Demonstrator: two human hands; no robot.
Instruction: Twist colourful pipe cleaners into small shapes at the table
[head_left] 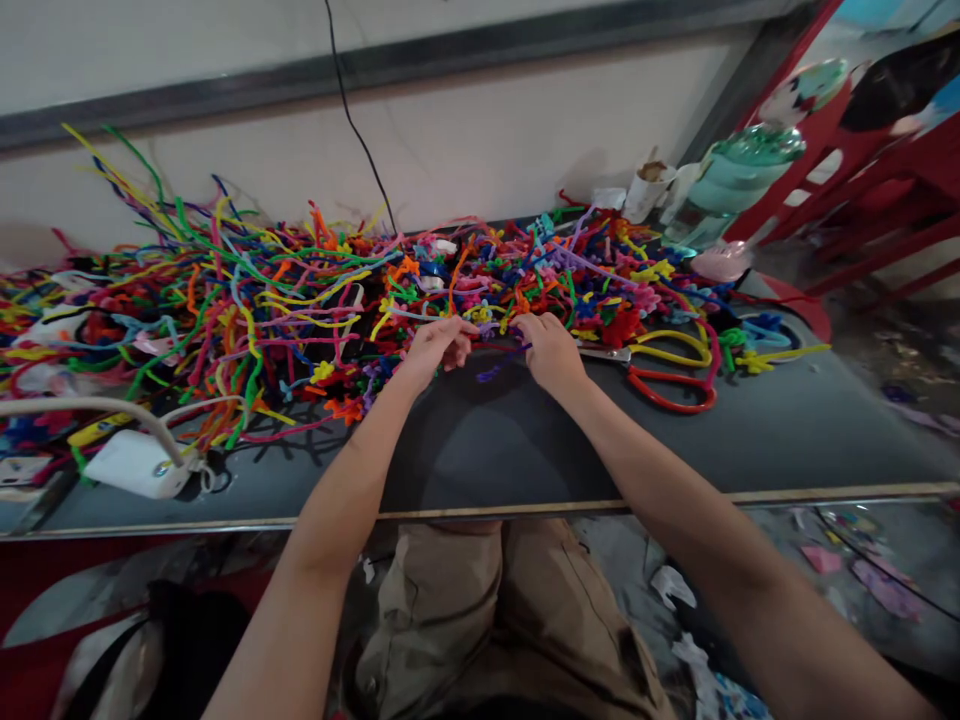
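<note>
Purple pipe cleaner (490,376) pinched at my right fingertips

Both my forearms reach over the dark table (480,460). My right hand (551,350) is drawn nearly closed, fingers bent toward the thumb, with the stem running out from them to the left. Its curled end points toward my other hand, above bare tabletop at the near edge of the heap (300,290). My left hand (439,348) is half curled, its fingertips turned inward beside the colourful tangle; I cannot tell whether it has hold of anything. A gap lies between the two hands.

The heap is a long drift of fuzzy stems and small twisted shapes in red, yellow, green, pink and blue, spread along the wall (225,145). Just right of my right hand lie scissors (637,380), one handle yellow and one red, blades toward me at the wrist. Farther right, a teal bottle (739,180) stands at the back, near a white cup (646,190). At the left front sits a white box (139,465) with a pale cable. Beneath the table edge are my brown trousers (442,600).
</note>
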